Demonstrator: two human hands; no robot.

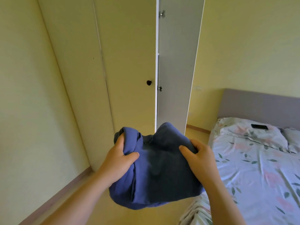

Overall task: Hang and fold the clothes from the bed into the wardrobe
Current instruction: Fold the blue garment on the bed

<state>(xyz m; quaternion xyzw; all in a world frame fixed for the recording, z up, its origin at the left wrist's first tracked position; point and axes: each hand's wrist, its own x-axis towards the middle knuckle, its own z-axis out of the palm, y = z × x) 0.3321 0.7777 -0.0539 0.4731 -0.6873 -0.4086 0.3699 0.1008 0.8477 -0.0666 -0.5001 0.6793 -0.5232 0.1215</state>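
A folded blue garment (155,169) hangs in the air in front of me, held from both sides. My left hand (120,156) grips its left edge, thumb on top of the cloth. My right hand (199,155) grips its right edge the same way. Straight ahead stands the cream wardrobe (126,62), its left door closed with a dark knob (148,82). The right wardrobe door (177,62) is swung open towards me, showing its grey inner face; the inside of the wardrobe is hidden. The bed (253,168) with a floral sheet lies to my right.
A dark phone (259,127) lies on the pillow near the grey headboard (259,104). A cream wall (29,95) closes in on the left. Wooden floor (90,200) runs between wall, wardrobe and bed.
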